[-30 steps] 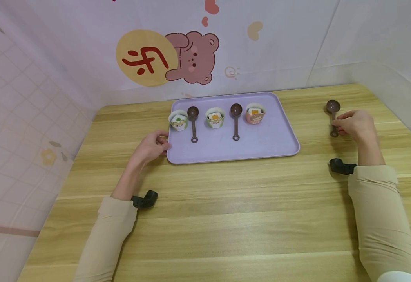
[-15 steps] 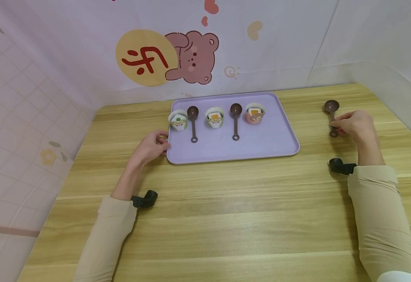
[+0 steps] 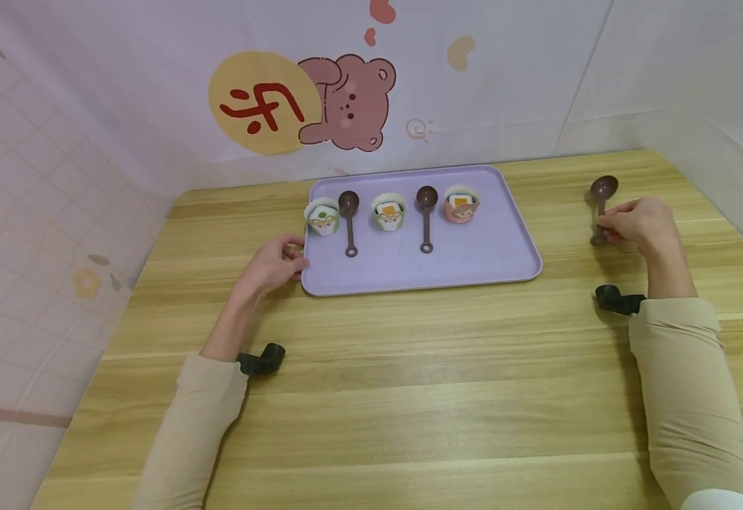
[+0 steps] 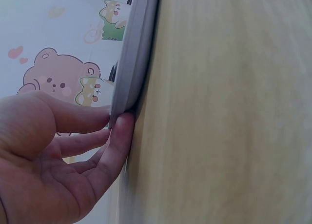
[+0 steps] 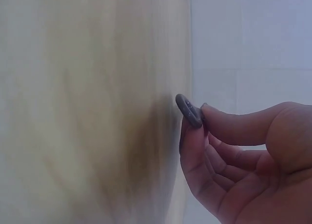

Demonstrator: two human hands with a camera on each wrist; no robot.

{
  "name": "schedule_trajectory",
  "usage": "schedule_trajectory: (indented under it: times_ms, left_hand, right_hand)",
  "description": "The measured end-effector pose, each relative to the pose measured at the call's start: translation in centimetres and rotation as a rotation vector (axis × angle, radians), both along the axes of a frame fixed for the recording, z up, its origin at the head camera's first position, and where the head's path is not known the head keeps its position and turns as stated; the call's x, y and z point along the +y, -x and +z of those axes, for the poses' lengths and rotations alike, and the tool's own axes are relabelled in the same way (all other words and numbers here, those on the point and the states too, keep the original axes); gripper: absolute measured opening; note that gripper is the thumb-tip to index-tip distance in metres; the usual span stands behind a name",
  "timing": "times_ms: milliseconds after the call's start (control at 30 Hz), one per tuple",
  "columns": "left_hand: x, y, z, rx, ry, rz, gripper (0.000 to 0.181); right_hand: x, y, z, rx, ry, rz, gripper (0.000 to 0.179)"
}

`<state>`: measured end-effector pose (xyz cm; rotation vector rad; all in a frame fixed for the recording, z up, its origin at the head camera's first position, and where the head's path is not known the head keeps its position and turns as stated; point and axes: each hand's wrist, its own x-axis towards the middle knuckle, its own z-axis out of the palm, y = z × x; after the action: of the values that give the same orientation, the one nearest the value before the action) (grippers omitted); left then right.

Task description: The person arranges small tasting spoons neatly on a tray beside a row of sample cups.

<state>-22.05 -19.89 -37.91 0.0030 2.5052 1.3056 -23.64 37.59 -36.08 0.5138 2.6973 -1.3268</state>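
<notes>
My right hand [image 3: 644, 225] pinches the handle of a brown measuring spoon [image 3: 603, 188] between thumb and fingers, right of the tray. Its bowl points toward the wall. The right wrist view shows the ring end [image 5: 181, 103] of the handle sticking out past the fingertips, with a shadow on the tabletop beside it. At the lilac tray's [image 3: 479, 258] left edge, my left hand [image 3: 270, 266] holds the rim, thumb on the upper side and a fingertip at the underside in the left wrist view. Two similar spoons, a left one [image 3: 349, 230] and a right one [image 3: 427, 227], lie on the tray.
Three paper cups stand along the tray's back: a green-and-white cup [image 3: 324, 225], another like it [image 3: 389, 219], and a pink cup [image 3: 461, 212]. Small white pieces with coloured tops sit inside them. A printed cloth wall [image 3: 505, 106] rises behind the wooden table [image 3: 409, 397].
The spoon in my right hand has tipped, its bowl rising slightly and its ring end swinging a little left. My left hand and the tray stay in place.
</notes>
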Motion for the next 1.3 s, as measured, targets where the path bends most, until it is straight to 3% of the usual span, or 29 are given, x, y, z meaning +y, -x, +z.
schedule_trajectory:
  times_ms: [333, 833, 1300]
  left_hand:
    - [0.0, 0.0, 0.0, 0.008, 0.008, -0.002, 0.048]
    - [0.1, -0.1, 0.0, 0.005, 0.008, -0.001, 0.048]
    - [0.1, -0.1, 0.0, 0.008, 0.011, 0.002, 0.049]
  right_hand:
    - [-0.7, 0.1, 0.7, 0.044, 0.035, 0.017, 0.011]
    - [-2.4, 0.3, 1.8, 0.133, 0.086, 0.062, 0.013]
    - [-4.5, 0.2, 3.0, 0.165, 0.124, 0.091, 0.023]
